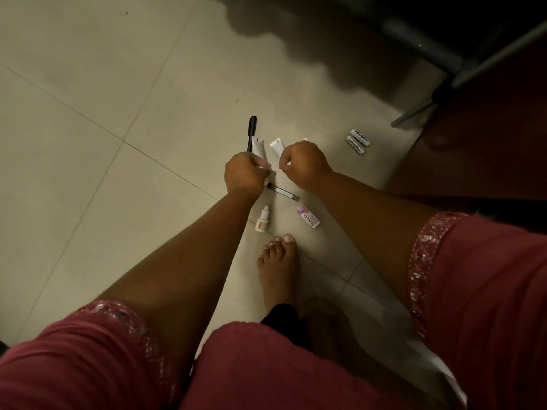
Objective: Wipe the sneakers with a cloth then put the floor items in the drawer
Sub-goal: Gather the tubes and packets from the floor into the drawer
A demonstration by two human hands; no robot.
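Now I am gathering the floor items, judging by how they lie; my left hand (247,173) pinches a white tube (258,147) with a black pen (251,132) beside it; my right hand (302,165) curls round another white tube (277,147); dropper bottle (262,220), small box (308,216), grey stick (282,193) and two batteries (358,141) lie loose on the tiles (88,84); sneakers, cloth and drawer are out of sight, so wiping is unconfirmed; my fingertips are hidden.

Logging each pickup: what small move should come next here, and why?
Probably lower the right hand onto the white tube just beyond it. The left hand already holds another tube, and more items lie on the floor.
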